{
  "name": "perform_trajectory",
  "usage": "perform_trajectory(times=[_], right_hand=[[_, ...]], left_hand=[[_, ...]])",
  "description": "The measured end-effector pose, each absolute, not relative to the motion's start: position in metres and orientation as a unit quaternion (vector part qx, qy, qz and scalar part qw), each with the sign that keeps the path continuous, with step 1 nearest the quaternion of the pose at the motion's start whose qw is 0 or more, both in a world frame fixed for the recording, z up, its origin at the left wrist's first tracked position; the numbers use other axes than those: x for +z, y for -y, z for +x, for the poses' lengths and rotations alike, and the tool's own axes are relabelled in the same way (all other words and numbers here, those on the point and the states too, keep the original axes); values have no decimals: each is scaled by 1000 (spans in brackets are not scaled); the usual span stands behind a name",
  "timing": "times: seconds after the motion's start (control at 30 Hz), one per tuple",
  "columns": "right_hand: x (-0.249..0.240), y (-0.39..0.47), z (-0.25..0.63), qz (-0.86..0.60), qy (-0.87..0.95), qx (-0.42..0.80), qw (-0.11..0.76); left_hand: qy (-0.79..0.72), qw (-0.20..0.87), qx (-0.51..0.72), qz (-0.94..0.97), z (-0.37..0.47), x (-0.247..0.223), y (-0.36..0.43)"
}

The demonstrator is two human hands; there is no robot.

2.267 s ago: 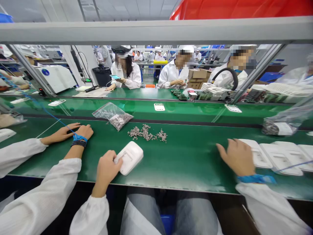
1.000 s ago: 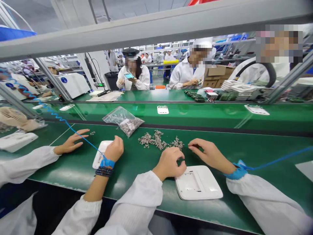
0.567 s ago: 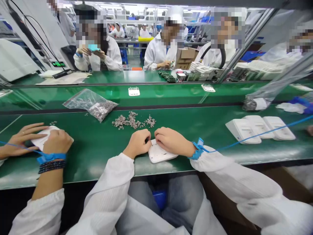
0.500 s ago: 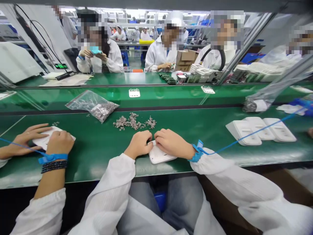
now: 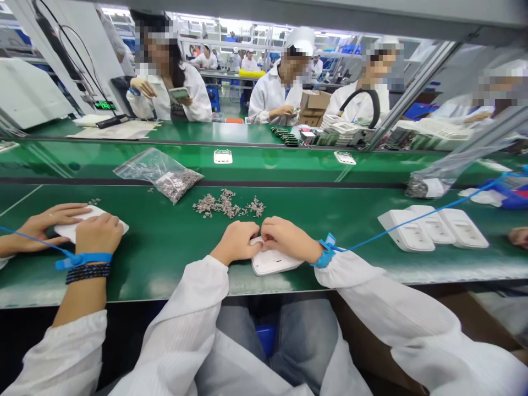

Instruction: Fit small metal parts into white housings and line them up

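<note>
A white plastic housing (image 5: 272,265) lies on the green bench near its front edge, with small dark slots in its face. My left hand (image 5: 234,242) is closed on its left side, thumb over the rim. Over its upper part, my right hand (image 5: 289,240) has its fingers bent and pressed together; whatever they pinch is hidden beneath them. A blue wrist strap (image 5: 324,254) with a cord circles my right wrist. Just beyond my hands lies a pile of small metal parts (image 5: 223,204).
A clear zip bag (image 5: 176,184) of similar parts lies behind the pile. Three white housings (image 5: 468,226) stand to the right. At left, a co-worker's hands (image 5: 98,236) rest on another white piece (image 5: 70,231). White housings with circuit boards (image 5: 223,158) sit on the green strip beyond.
My right hand has shifted slightly left on the housing, its fingers still bent. My left hand stays in place. The view has tilted a little; across the bench, a co-worker has lowered an object.
</note>
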State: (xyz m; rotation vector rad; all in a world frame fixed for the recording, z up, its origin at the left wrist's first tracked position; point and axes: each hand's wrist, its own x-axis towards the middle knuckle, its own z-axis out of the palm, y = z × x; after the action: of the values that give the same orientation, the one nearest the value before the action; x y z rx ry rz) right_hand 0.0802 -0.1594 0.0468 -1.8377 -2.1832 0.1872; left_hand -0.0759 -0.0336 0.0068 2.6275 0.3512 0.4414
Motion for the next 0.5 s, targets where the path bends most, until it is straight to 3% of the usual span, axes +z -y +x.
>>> perform_trajectory(times=[0.27, 0.5], right_hand=[[35, 198, 82, -551, 798, -6, 244], [27, 195, 81, -549, 793, -30, 261]], left_hand=[[-134, 218, 142, 956, -75, 8, 33], [-140, 218, 131, 957, -77, 11, 35]])
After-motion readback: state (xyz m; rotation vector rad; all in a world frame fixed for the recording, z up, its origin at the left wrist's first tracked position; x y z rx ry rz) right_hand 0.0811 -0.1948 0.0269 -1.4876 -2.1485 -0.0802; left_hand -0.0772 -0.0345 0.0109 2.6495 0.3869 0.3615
